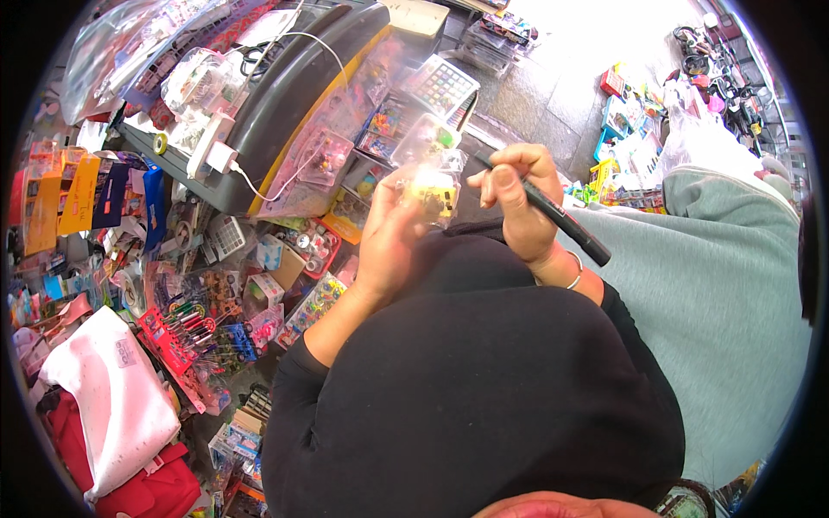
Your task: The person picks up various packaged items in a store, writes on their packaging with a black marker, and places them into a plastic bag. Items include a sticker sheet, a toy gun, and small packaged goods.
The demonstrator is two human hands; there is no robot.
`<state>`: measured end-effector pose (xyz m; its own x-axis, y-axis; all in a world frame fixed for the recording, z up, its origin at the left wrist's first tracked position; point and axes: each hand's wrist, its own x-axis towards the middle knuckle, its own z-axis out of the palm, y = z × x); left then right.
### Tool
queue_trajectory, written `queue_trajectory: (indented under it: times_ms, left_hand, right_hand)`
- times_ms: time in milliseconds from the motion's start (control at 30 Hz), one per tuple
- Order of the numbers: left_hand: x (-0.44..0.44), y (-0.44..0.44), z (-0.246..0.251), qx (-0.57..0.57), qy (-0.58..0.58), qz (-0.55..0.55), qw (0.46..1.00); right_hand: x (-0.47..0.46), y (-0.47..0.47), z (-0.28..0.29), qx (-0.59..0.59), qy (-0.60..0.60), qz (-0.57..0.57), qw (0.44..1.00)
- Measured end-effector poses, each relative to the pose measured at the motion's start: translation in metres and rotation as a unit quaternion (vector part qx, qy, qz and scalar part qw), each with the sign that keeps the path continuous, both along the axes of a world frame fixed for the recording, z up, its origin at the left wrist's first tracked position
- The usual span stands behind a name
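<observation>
Between the fingers of my left hand [388,236] is a small clear plastic packet [437,194] with something yellow and dark-spotted inside; glare washes out its upper part. My right hand [524,207] grips a black marker pen [567,226] slantwise, its thick end towards my wrist and its thin end pointing at the packet. A small gap separates the pen from the packet. Just beyond the packet stands a clear plastic box [424,139] with a green round thing in it.
A dark counter edge with a yellow stripe [304,123] runs at the upper left, bearing a white power strip [210,146] and cable. Packaged small goods crowd the left, near a white bag [110,401] on a red one [149,485]. Baskets of goods [605,171] stand at the right.
</observation>
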<state>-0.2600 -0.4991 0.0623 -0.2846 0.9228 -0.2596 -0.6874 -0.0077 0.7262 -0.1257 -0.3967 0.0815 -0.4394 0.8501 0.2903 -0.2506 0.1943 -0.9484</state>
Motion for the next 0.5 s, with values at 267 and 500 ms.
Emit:
queue_trajectory:
  times_ms: [267, 500]
  left_hand:
    - [-0.001, 0.002, -0.011, 0.04, 0.153, 0.037, 0.987]
    - [-0.009, 0.006, -0.023, 0.047, 0.355, 0.087, 0.93]
  right_hand:
    - [0.009, 0.001, 0.004, -0.011, -0.054, 0.035, 0.998]
    - [-0.003, -0.005, -0.004, 0.017, -0.104, -0.017, 0.994]
